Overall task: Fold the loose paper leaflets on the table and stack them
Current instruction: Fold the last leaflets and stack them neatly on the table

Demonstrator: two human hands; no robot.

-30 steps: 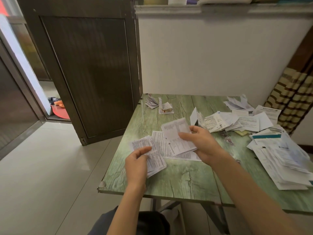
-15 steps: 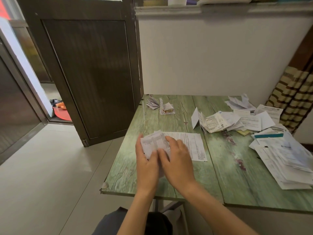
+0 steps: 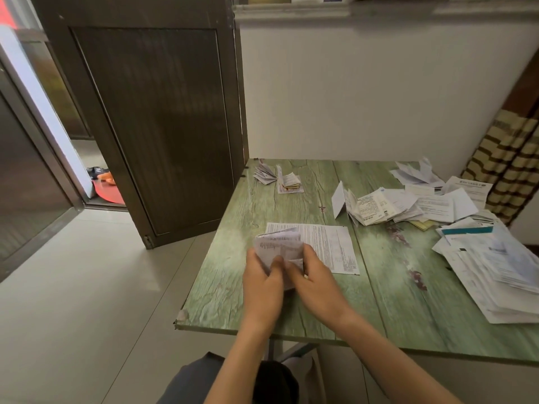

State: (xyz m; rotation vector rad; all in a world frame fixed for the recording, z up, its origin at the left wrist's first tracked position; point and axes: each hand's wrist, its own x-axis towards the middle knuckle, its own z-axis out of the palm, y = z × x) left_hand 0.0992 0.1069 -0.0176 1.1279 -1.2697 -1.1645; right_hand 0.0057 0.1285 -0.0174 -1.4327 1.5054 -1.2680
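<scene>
I see the left hand (image 3: pixel 262 284) and right hand (image 3: pixel 315 281) side by side over the near-left part of the table (image 3: pixel 221 290). Both pinch one folded leaflet (image 3: pixel 277 246) with curled fingers, its far edges fanned open. The leaflet overlaps the left end of a flat sheet (image 3: pixel 329 249) lying on the table. A small folded stack (image 3: pixel 280 177) sits at the far-left corner, and loose piles (image 3: pixel 495 258) cover the right side.

home room, tiled floor (image 3: pixel 87 301), folding door (image 3: pixel 151 126), green table (image 3: pixel 393 301)
</scene>
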